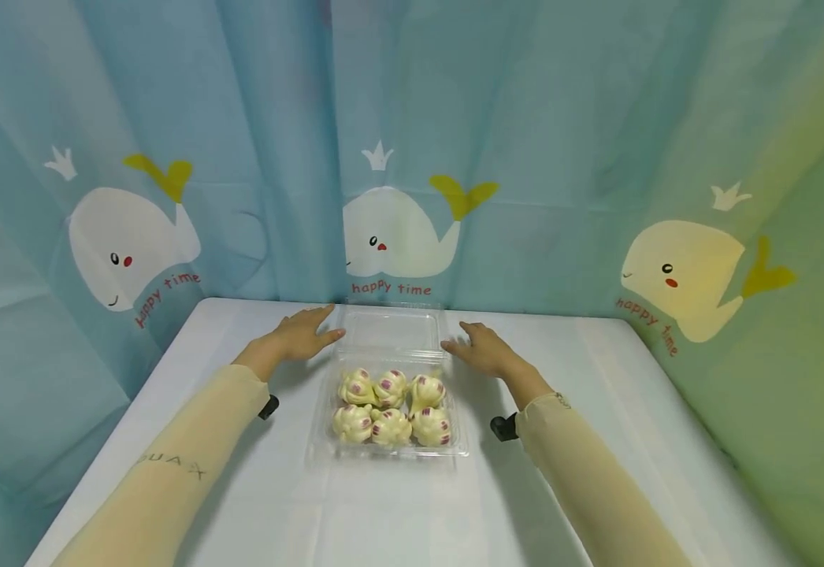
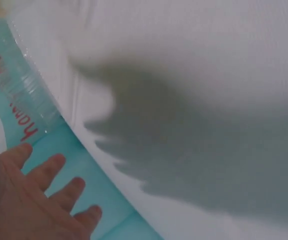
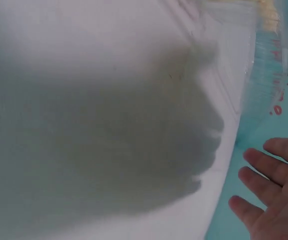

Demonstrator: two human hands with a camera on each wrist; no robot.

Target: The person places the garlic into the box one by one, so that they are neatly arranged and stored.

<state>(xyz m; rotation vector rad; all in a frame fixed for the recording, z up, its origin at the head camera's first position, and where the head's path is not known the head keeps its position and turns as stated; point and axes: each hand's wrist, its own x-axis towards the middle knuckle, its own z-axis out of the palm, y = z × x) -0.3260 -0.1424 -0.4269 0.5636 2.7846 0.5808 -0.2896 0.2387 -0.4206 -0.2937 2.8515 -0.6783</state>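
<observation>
In the head view a clear plastic clamshell box (image 1: 460, 441) lies on the white table, its transparent lid (image 1: 392, 327) tipped back toward the curtain. Several garlic bulbs (image 1: 391, 427), cream with purple streaks, fill the base in two rows. At the lid's left side is my left hand (image 1: 303, 334), fingers spread and thumb toward the lid. My right hand (image 1: 481, 350) hovers on the opposite side, fingers extended. Neither hand holds anything. Both wrist views show the fingers straight and apart, with part of the clear plastic (image 2: 38, 100) near them.
White cloth covers the table (image 1: 384, 520). A blue-green curtain (image 1: 547, 157) printed with whales stands along the back edge and both sides. Small black devices (image 1: 504, 428) sit at the wrists. Hand shadows fall on the cloth.
</observation>
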